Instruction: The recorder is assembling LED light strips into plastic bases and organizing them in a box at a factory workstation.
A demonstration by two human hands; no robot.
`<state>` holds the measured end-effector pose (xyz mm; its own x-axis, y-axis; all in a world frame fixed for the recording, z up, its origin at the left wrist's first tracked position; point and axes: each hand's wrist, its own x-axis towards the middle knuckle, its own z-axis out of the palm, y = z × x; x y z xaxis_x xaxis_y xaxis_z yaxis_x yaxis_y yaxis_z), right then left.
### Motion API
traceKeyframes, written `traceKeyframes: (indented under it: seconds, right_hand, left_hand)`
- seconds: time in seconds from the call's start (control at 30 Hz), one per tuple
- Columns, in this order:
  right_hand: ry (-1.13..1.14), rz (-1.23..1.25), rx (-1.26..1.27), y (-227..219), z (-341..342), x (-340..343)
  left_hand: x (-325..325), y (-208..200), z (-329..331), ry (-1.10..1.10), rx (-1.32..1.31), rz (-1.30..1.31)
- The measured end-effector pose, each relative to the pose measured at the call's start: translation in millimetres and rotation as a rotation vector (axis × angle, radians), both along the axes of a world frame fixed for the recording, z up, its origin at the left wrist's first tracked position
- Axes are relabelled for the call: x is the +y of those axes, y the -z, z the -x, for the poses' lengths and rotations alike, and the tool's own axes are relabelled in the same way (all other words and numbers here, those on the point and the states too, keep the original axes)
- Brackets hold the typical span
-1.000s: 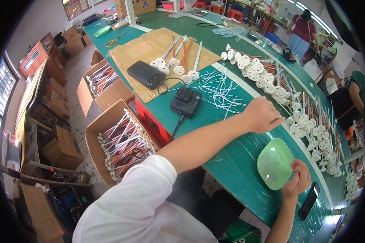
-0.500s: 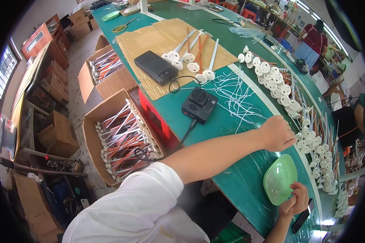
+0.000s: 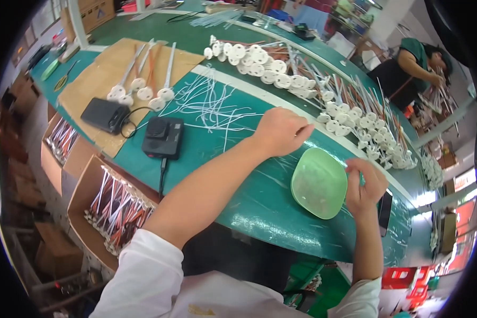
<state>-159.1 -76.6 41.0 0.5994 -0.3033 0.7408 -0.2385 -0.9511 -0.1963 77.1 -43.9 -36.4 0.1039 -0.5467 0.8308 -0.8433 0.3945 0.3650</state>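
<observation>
My left hand (image 3: 283,131) is over the green table, past the far rim of a light green plastic bowl (image 3: 319,183). Its fingers are curled closed, and whatever they hold is hidden. At the bowl's right side, my right hand (image 3: 366,186) has its fingers bent together in a pinch; anything in it is too small to make out. Small pale contents lie in the bowl, too faint to name. Beyond my left hand are long bundles of white round-headed pieces (image 3: 257,61) with brown and grey strips. Thin white strands (image 3: 209,103) spread loosely to its left.
A black boxy device (image 3: 163,138) with a cable and a black power bank (image 3: 105,115) sit at the left, by a cardboard sheet (image 3: 92,79). A phone (image 3: 385,212) lies right of my hand. Below the table edge stands a carton (image 3: 79,206) of strips. Another person (image 3: 408,69) works at the far right.
The view has swung to the right, shifting the table leftward in the picture. My right hand has come up along the bowl's right side; my left hand stays beyond the bowl, fingers still curled.
</observation>
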Motion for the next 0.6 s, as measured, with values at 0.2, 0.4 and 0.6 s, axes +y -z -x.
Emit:
traceKeyframes:
  seconds: [0.2, 0.4, 0.6]
  right_hand:
    - [0.289, 0.013, 0.349, -39.5, -58.4, -58.4]
    - [0.044, 0.063, 0.272, -20.3, -80.3, -176.6]
    - [0.123, 0.059, 0.821, 0.2, -91.6, -128.0]
  left_hand:
    - [2.3, -1.9, 1.3, 0.006, 0.015, -0.026]
    - [-0.8, -6.6, 8.6, 0.034, -0.014, -0.015]
    - [3.2, -4.0, 1.5, 0.014, 0.003, -0.043]
